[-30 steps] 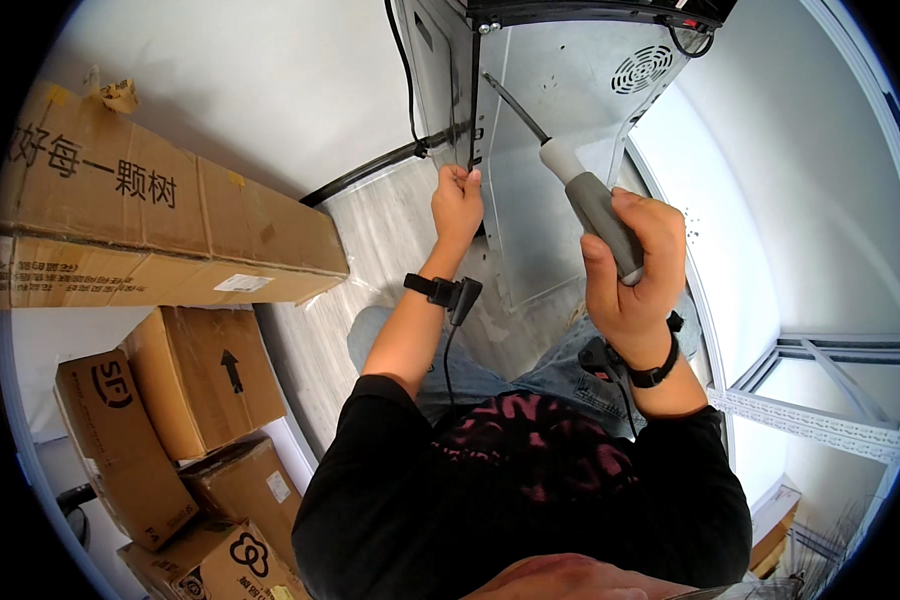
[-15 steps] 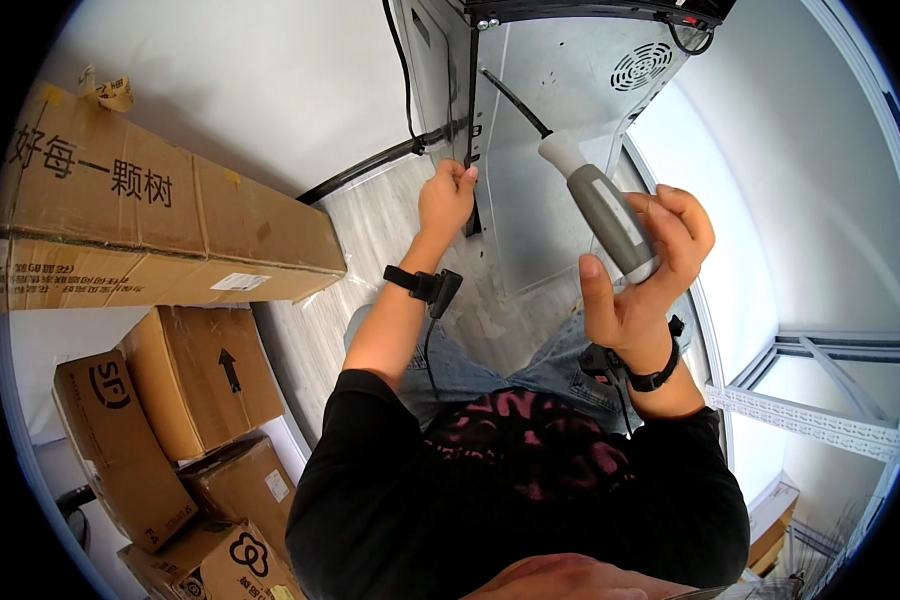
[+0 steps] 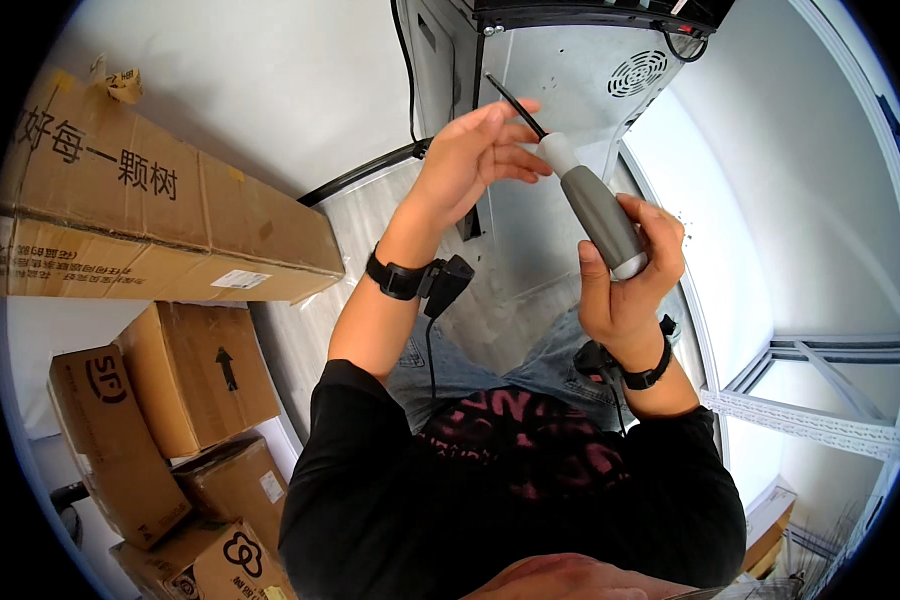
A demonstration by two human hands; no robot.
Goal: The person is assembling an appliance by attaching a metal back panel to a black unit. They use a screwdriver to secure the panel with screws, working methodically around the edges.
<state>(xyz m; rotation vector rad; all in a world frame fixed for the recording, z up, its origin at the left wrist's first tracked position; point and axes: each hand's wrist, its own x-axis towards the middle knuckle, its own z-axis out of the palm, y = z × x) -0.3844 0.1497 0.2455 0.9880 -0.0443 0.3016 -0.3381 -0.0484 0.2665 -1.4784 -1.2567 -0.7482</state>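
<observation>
My right hand [image 3: 642, 272] is closed round the rear of a screwdriver [image 3: 602, 212], with the thumb on one side and the fingers on the other. The tool has a thick grey handle, a pale collar and a thin dark shaft pointing up and to the left. My left hand [image 3: 478, 158] is raised by the collar and shaft, its fingers apart. It looks empty; whether a fingertip touches the shaft I cannot tell. Behind both hands stands a metal cabinet [image 3: 570, 75] with a grey side panel, a round slotted vent and a black top.
A long cardboard box [image 3: 185, 200] lies along the left wall. Below it several cartons [image 3: 210, 370] are stacked. A black cable [image 3: 407, 80] hangs beside the cabinet. White perforated metal framing [image 3: 810, 418] stands on the right. Pale wood-look floor [image 3: 305, 345] shows between.
My left hand has left the cabinet's lower front edge, moved up and right to the screwdriver, and spread its fingers. My right hand has shifted slightly left and closed more around the handle.
</observation>
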